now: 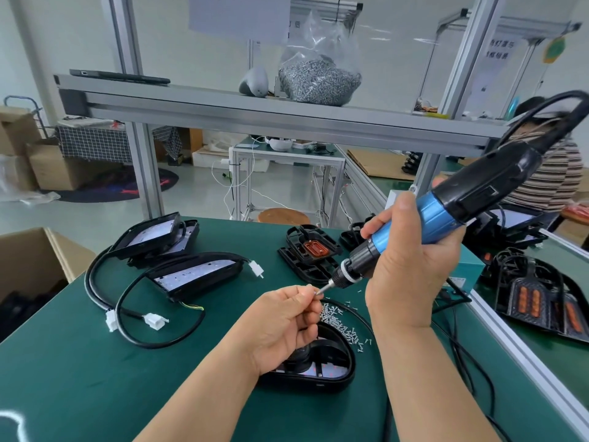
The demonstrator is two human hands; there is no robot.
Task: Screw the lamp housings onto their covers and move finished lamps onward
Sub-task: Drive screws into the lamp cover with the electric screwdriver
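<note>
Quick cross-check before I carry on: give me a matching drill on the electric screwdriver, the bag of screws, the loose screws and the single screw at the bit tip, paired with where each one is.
Things:
1 electric screwdriver
2 bag of screws
3 loose screws
4 single screw

Places:
a on the upper shelf
b pinched in the left hand
c gripped in the right hand
d scattered on the green mat

Pairs: 1-c, 2-a, 3-d, 4-b
</note>
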